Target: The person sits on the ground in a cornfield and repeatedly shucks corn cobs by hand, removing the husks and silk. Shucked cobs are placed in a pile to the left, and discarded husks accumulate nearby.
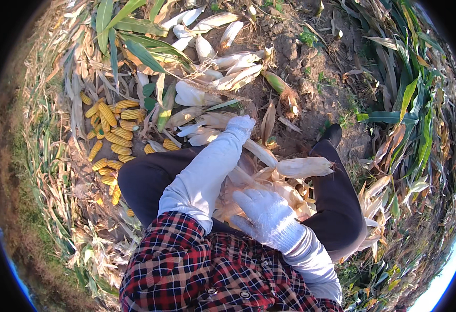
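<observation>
My left hand (242, 124), in a white knit glove, reaches forward over the husks beyond my lap. Its fingers curl away from me, so what they may hold is hidden. Right beside it lie a dry-husked corn ear (216, 119) and pale loose husks (202, 134). Over my lap, my right hand (269, 216), gloved the same way, has its fingers spread and nothing in it. Beneath and beyond it is a heap of dry husks (290, 193). An ear still in its pale husk (304, 167) lies across the heap, close to my right leg.
Bare yellow corn cobs (120, 132) are piled left of my left knee. Unhusked ears (235, 64) lie on the soil ahead, with green-leaved stalks (142, 50) behind them. More cut stalks (415, 109) line the right side. Cut stubble (339, 35) pokes up from the soil (290, 46).
</observation>
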The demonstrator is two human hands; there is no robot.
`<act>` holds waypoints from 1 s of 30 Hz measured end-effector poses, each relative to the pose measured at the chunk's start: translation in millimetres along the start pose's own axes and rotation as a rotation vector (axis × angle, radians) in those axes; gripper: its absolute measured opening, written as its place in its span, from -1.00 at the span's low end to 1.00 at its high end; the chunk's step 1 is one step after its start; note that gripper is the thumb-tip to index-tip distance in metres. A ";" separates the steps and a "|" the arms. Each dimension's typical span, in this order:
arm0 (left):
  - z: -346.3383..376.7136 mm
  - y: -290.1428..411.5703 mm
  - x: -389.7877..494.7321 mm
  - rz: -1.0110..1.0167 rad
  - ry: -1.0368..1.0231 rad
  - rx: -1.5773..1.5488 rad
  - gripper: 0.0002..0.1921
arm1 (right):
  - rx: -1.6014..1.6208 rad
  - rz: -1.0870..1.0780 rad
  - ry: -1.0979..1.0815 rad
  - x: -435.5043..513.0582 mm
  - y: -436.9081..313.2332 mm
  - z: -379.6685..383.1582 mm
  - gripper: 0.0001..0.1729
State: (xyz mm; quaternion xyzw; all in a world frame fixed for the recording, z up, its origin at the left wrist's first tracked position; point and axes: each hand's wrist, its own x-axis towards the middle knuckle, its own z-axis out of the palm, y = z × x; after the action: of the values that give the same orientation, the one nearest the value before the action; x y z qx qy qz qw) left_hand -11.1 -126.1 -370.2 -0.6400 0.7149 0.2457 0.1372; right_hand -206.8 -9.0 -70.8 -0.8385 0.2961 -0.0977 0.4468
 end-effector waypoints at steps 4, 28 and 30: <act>-62.5 -39.5 -66.3 0.050 0.482 -0.217 -0.67 | -0.073 0.030 0.001 -3.4 0.3 8.8 -0.49; -138.8 37.4 -323.7 0.095 0.154 -0.737 -0.41 | 1.695 -0.039 0.980 23.4 38.2 9.7 -0.49; -125.5 50.0 -309.1 0.101 0.152 -0.798 -0.35 | 1.631 0.049 0.974 23.1 28.2 12.7 -0.50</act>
State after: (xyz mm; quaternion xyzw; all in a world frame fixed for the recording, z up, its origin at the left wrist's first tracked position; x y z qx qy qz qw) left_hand -1.1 72.8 -98.0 -0.6234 0.6021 0.4622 -0.1876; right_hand -194.3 -25.7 -103.2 -0.1290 0.3078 -0.6038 0.7239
